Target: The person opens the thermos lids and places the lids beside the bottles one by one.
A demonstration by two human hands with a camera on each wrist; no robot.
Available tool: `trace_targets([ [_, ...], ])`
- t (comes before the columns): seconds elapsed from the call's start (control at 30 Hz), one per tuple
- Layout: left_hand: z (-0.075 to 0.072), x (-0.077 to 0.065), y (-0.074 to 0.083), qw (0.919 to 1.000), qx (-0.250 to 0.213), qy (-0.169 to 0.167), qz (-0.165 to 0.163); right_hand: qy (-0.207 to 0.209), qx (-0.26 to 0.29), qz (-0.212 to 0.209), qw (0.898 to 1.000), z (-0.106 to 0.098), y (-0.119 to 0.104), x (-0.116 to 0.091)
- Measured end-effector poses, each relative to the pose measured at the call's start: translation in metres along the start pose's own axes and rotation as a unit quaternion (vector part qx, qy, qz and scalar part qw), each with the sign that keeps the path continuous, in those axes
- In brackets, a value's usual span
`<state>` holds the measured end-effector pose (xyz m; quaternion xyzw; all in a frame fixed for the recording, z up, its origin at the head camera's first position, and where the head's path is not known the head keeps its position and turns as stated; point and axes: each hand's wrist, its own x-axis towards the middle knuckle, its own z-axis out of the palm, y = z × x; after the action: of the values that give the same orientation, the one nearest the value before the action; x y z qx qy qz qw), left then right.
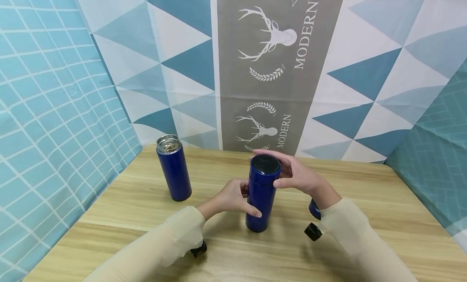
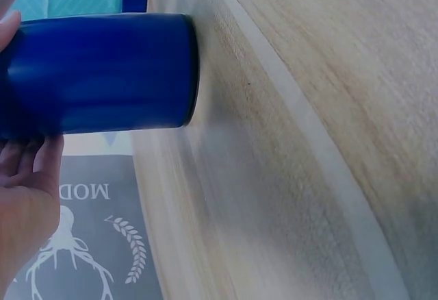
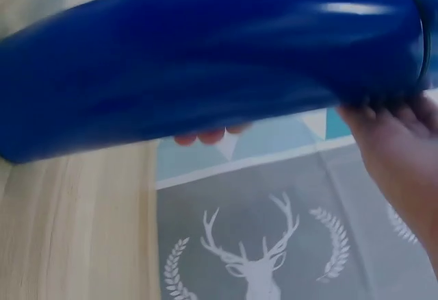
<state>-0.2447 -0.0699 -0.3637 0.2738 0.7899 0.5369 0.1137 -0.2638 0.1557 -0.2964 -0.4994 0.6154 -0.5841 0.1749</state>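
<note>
A dark blue thermos bottle (image 1: 260, 207) with a glossy black top on its lid (image 1: 265, 165) is held near upright above the middle of the table. My left hand (image 1: 235, 196) grips its body from the left, thumb across the front. From the right, my right hand (image 1: 288, 172) holds the lid, thumb in front and fingers behind. The same bottle (image 2: 102, 74) lies across the left wrist view and fills the top of the right wrist view. Whether its base touches the table, I cannot tell.
A second blue thermos bottle (image 1: 175, 168) stands lidless at the back left, its steel mouth showing. Partly hidden behind my right wrist, a small blue lid (image 1: 314, 209) sits on the wooden table (image 1: 219, 249). Patterned cloth walls (image 1: 182, 71) enclose the back and sides.
</note>
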Motion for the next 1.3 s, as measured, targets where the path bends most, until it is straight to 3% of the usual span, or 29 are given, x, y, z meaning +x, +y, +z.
trace_targets([
  [0.1, 0.001, 0.0, 0.001, 1.0, -0.002, -0.002, -0.001, 0.05, -0.049, -0.001, 0.998, 0.011, -0.005, -0.002],
  [0.17, 0.001, 0.0, 0.001, 1.0, -0.001, -0.002, -0.003, 0.1, -0.092, 0.01, 0.991, 0.021, -0.009, -0.003],
  [0.37, 0.0, 0.001, -0.001, 0.9999, 0.004, 0.005, -0.01, 0.243, -0.189, 0.062, 0.949, 0.046, -0.02, -0.002],
  [0.43, 0.0, 0.001, -0.001, 0.9999, 0.006, 0.006, -0.008, 0.268, -0.204, 0.066, 0.939, 0.05, -0.02, -0.001],
  [0.53, -0.001, 0.001, -0.001, 1.0, 0.005, 0.005, -0.005, 0.283, -0.214, 0.06, 0.933, 0.054, -0.019, -0.001],
  [0.8, 0.0, 0.001, 0.0, 0.9999, 0.003, 0.004, -0.011, 0.271, -0.216, 0.054, 0.936, 0.053, -0.02, -0.003],
  [1.1, 0.0, 0.0, -0.002, 1.0, 0.003, 0.002, -0.004, 0.244, -0.193, 0.035, 0.95, 0.047, -0.015, -0.005],
  [1.3, 0.0, 0.001, -0.002, 0.9999, 0.0, 0.002, -0.011, 0.206, -0.163, 0.02, 0.965, 0.038, -0.012, -0.005],
])
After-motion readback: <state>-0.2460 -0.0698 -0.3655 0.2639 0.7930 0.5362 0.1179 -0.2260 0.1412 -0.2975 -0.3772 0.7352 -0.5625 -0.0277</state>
